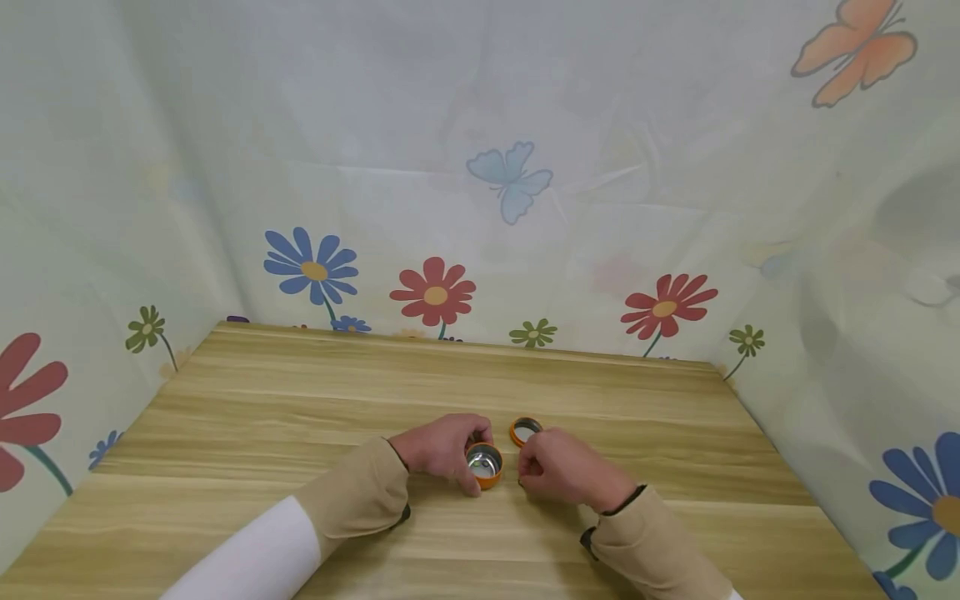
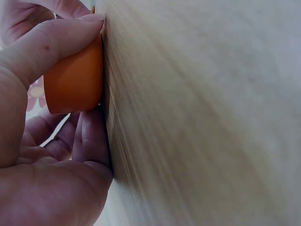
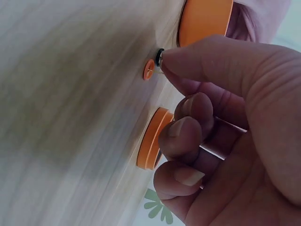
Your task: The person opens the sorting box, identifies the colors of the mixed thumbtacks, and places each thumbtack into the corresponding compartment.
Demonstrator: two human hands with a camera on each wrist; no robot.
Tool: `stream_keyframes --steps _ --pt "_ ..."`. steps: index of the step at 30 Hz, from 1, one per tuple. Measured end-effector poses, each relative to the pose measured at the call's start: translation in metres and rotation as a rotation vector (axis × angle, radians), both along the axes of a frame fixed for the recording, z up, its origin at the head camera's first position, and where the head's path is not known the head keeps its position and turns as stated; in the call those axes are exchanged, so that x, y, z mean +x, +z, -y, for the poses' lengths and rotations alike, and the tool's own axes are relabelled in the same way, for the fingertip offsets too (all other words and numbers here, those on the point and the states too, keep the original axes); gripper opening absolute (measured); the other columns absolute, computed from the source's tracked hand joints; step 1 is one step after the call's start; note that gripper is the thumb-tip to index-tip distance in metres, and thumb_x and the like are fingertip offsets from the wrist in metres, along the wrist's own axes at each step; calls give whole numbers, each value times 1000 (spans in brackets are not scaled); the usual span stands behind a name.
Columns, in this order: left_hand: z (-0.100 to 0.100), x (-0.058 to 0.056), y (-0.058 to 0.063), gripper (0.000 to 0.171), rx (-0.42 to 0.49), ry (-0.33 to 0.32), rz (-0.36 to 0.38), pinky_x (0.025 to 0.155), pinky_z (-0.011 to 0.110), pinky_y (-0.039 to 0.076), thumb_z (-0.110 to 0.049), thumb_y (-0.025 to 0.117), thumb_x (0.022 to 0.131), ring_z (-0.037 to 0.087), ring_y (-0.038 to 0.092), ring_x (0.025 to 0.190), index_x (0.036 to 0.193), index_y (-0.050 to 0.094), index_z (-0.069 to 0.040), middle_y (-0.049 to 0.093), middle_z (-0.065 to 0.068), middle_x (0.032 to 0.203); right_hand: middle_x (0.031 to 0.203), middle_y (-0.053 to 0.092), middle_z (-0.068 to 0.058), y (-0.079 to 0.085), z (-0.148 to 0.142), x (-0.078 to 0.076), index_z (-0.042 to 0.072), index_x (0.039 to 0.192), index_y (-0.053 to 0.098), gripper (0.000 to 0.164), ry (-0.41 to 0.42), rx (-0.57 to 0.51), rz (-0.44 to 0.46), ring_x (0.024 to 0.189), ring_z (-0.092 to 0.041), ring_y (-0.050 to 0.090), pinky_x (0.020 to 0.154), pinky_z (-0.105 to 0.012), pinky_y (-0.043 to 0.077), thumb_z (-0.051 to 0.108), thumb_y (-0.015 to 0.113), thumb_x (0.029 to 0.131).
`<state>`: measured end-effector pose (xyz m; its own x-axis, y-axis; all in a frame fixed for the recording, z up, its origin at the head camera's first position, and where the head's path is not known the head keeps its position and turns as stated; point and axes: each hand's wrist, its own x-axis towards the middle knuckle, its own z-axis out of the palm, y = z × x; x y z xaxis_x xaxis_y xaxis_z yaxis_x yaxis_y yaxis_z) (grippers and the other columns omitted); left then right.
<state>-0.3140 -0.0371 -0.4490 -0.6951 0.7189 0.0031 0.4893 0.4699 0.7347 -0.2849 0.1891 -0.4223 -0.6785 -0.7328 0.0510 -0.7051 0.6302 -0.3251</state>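
My left hand (image 1: 450, 450) grips a small round orange tin (image 1: 485, 465) with its thumb on the near side and fingers on the far side. The tin stands upright on the table, its shiny metal inside facing up with a few small greenish spots in it. To its right, my right hand (image 1: 567, 468) pinches a small dark button (image 3: 159, 57) between thumb and index finger, low over the wood. An orange button (image 3: 148, 69) shows right beside the dark one. The remaining right fingers are curled in. Behind the right hand lies the orange lid (image 1: 524, 430), hollow side up.
The wooden table (image 1: 300, 392) carries the tin and lid near its middle. A pale curtain (image 1: 360, 125) printed with flowers and butterflies surrounds it at the back and both sides.
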Motion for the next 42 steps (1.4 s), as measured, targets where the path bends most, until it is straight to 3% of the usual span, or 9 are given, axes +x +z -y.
stream_keyframes --steps 8,14,21,27,31,36,42 --pt "0 -1 0 51 1 -1 4 70 23 47 -8 90 55 11 56 81 92 55 -14 59 -5 90 56 40 15 -3 4 1 20 65 57 20 0 5 -66 51 2 37 49 -17 33 4 65 74" --pt "1 -1 2 50 -4 4 4 69 23 47 -8 89 55 14 57 82 92 55 -14 59 -3 90 56 45 15 -3 4 2 18 68 60 18 -8 -35 -11 50 2 40 49 -17 35 5 65 78" --pt "0 1 3 50 10 -4 19 69 23 47 -7 89 56 16 57 82 93 55 -12 60 0 91 63 54 8 -8 -6 -5 12 87 64 9 -96 -222 322 51 -6 42 48 -21 35 16 59 94" --pt "1 0 1 51 0 -4 6 69 23 47 -9 89 57 16 57 82 94 55 -14 59 -1 91 73 54 -7 -7 -8 -9 5 95 63 17 -101 -388 484 58 -12 43 53 -23 36 19 55 97" --pt "1 -1 0 51 1 -9 -12 68 23 47 -11 89 56 14 57 81 93 55 -14 59 -2 90 79 53 -13 -5 -3 -6 -2 100 60 22 -98 -517 659 62 -16 43 54 -25 38 19 55 97" --pt "0 -1 -1 51 0 -11 -15 68 23 47 -13 90 56 13 57 79 94 56 -14 59 -3 89 68 43 -3 -4 4 -1 -10 104 52 26 -6 -711 872 55 -14 34 52 -28 30 15 52 98" --pt "0 -2 -3 54 10 7 16 69 23 47 -11 90 54 12 56 81 95 56 -14 59 -3 90 70 37 1 -3 11 4 1 103 54 16 162 -887 1043 55 -11 28 54 -27 24 7 39 102"
